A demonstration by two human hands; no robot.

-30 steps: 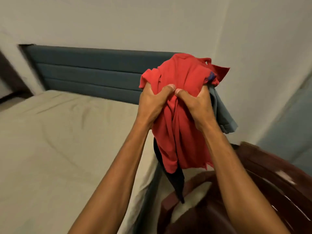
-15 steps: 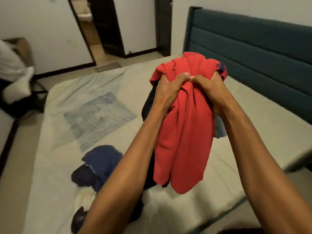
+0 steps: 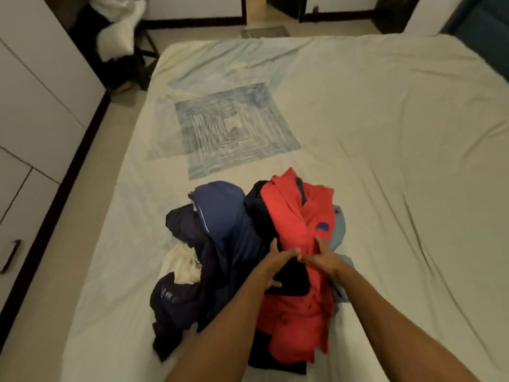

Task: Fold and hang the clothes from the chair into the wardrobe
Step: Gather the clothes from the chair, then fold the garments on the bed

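**Clothes heaped on the bed, sorting about to start**

While both hands hover over the heap, best to lift one garment out rather than dragging the lot. Left hand [image 3: 276, 261] with fingers spread and relaxed, resting lightly on dark cloth; right hand [image 3: 321, 256] likewise loose-fingered, touching the crumpled red cotton shirt [image 3: 298, 230] — neither pinching anything firmly, as far as can be told. Advisable: take the red shirt by its shoulders, shake it flat over the bare stretch of pale cream bedsheet [image 3: 385, 133], smooth before folding. Risk, judged only from the tangle: a sleeve snagging the crumpled navy-blue garment with a thin white seam line [image 3: 220, 213] lying just beside it.

Counted, loosely — one red shirt, one navy garment, one darker black-blue piece [image 3: 179, 299] nearest the bed's left edge, one cream-white cloth [image 3: 181, 263] peeking between them, one pale blue-grey item [image 3: 340, 224] under the red; possibly more hidden beneath. One white wardrobe with flat doors [image 3: 33, 106] along the left wall, doors closed. No chair identifiable here.
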